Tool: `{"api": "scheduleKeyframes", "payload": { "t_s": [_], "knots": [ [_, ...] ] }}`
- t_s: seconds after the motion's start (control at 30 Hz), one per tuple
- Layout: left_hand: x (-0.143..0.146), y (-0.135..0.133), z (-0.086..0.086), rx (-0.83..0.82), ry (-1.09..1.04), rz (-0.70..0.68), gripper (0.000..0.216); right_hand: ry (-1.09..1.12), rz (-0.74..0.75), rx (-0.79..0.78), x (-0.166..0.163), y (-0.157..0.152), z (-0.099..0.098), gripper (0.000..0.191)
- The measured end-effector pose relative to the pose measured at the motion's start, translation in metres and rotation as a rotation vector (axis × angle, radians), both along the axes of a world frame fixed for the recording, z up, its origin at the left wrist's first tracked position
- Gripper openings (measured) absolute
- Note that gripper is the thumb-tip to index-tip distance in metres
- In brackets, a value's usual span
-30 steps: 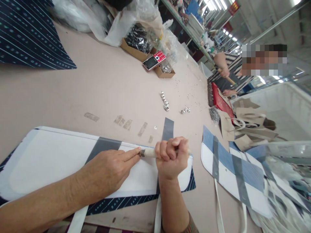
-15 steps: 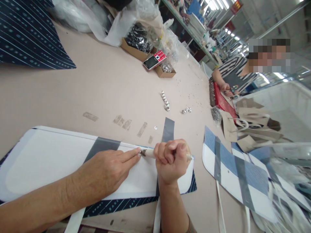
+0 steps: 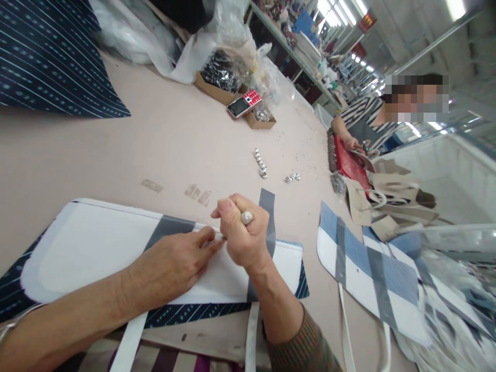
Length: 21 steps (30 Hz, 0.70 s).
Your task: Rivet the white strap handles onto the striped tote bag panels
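Observation:
A white bag panel (image 3: 108,237) with grey bands lies on the table, its dark striped fabric (image 3: 194,315) showing beneath and white straps (image 3: 129,341) hanging toward me. My left hand (image 3: 182,261) rests on the panel near its far edge, fingers stretched and nothing visibly gripped. Beside those fingertips, my right hand (image 3: 246,232) is closed around an awl-like tool; the butt of its pale handle (image 3: 246,217) points up out of the fist. The tool's tip is hidden behind my hand, close to the left fingers.
Two stacks of small metal fasteners (image 3: 260,164) lie beyond my hands. A phone (image 3: 244,105) leans on small cardboard boxes (image 3: 261,124). More blue-and-white panels (image 3: 360,258) lie at right. Across the table a co-worker (image 3: 358,121) in stripes handles scissors-like tools beside a red box (image 3: 351,163).
My right hand has turned the tool from lying nearly flat to upright, moving left and closer to my left fingertips. My left hand stays on the panel.

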<state>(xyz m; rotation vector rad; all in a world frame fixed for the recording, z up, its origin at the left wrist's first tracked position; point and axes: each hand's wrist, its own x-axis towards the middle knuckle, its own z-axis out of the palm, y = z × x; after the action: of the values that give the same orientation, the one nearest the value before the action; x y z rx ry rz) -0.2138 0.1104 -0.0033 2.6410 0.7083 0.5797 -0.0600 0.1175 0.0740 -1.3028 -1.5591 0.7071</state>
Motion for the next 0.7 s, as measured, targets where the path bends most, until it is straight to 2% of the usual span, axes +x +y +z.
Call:
{"api": "scheduleKeyframes", "payload": {
  "t_s": [0.07,0.27,0.47,0.6,0.7],
  "knots": [
    [0.0,0.002,0.003,-0.067,0.045,-0.002,0.029,-0.019,-0.015,-0.068,-0.006,0.008,0.003,0.035],
    [-0.001,0.0,0.002,-0.186,0.041,-0.007,0.038,-0.162,0.062,-0.109,-0.03,0.016,0.003,0.04],
    [0.001,0.002,-0.007,-0.27,0.071,-0.055,0.036,-0.345,0.065,-0.048,-0.03,0.008,-0.001,0.038],
    [0.0,0.005,-0.001,-0.296,0.071,-0.039,0.039,-0.291,0.067,0.019,-0.019,0.002,-0.001,0.035],
    [-0.002,0.003,0.003,-0.232,0.06,-0.009,0.033,-0.094,-0.001,-0.034,-0.005,-0.002,0.004,0.035]
  ]
}}
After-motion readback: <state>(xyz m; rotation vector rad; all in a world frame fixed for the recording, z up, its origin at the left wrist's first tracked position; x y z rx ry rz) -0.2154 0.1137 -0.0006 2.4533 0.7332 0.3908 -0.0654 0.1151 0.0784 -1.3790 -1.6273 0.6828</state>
